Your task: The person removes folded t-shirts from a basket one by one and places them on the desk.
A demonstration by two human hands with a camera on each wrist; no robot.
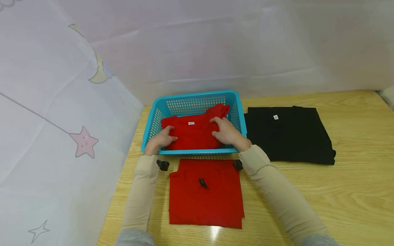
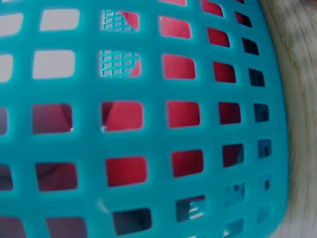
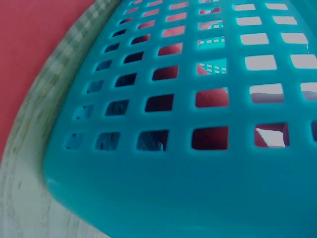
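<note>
Resting inside a turquoise plastic basket (image 1: 197, 151), both hands touch the red shirt (image 1: 191, 136) that lies in it, its white neck label (image 1: 191, 123) facing up. The left hand (image 1: 163, 137) is at the shirt's left side, the right hand (image 1: 226, 131) on its right part, just below a bunched, raised corner. On each hand the thumb and forefinger stand loosely apart, their tips showing; the other fingers are mostly hidden. Both wrist views show the basket's slotted wall, with red cloth behind the holes.

Nearest the person, in front of the basket, a folded red shirt with a dark label (image 1: 202, 183) lies flat on the wood-grain table (image 1: 363, 153). Just right of the basket lies a folded black shirt (image 1: 292, 136). Pale sheeting (image 1: 215, 51) rises behind, and a pink star (image 1: 86, 141) is printed at left.
</note>
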